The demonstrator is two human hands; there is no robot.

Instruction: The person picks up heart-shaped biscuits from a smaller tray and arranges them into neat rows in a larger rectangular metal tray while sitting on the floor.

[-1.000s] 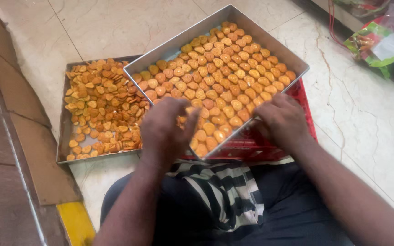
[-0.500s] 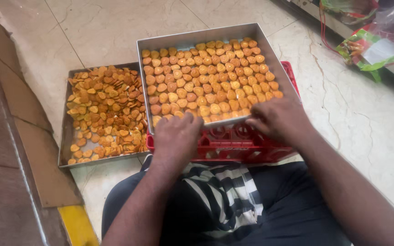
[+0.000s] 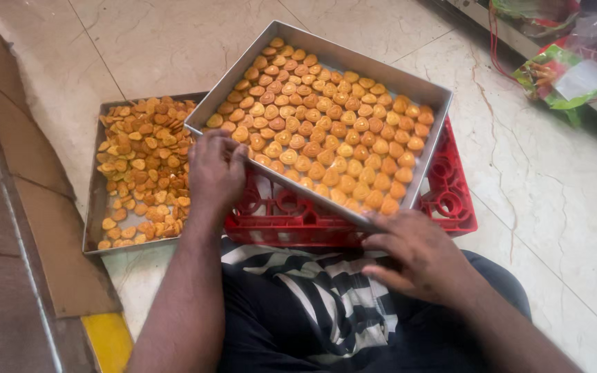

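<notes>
Both grips close on the rim of a rectangular grey metal tray [image 3: 428,93] filled with small orange-brown heart-shaped biscuits [image 3: 326,128].

Left hand [image 3: 215,169] curls over the tray's near-left corner, fingers on the rim and thumb underneath; right hand [image 3: 416,252] clasps the near edge from below, fingers bent and knuckles up. This tray sits skewed on a red plastic crate [image 3: 450,200] that stands on the pale marble floor [image 3: 554,207], just ahead of the person's knees and striped cloth [image 3: 298,276]. Partly tucked under its left corner lies a second flat grey metal tray [image 3: 95,221] with loosely heaped biscuits. Green plastic packets [image 3: 568,76] lie well apart at the upper right; a brown step [image 3: 8,228] runs along the left.
</notes>
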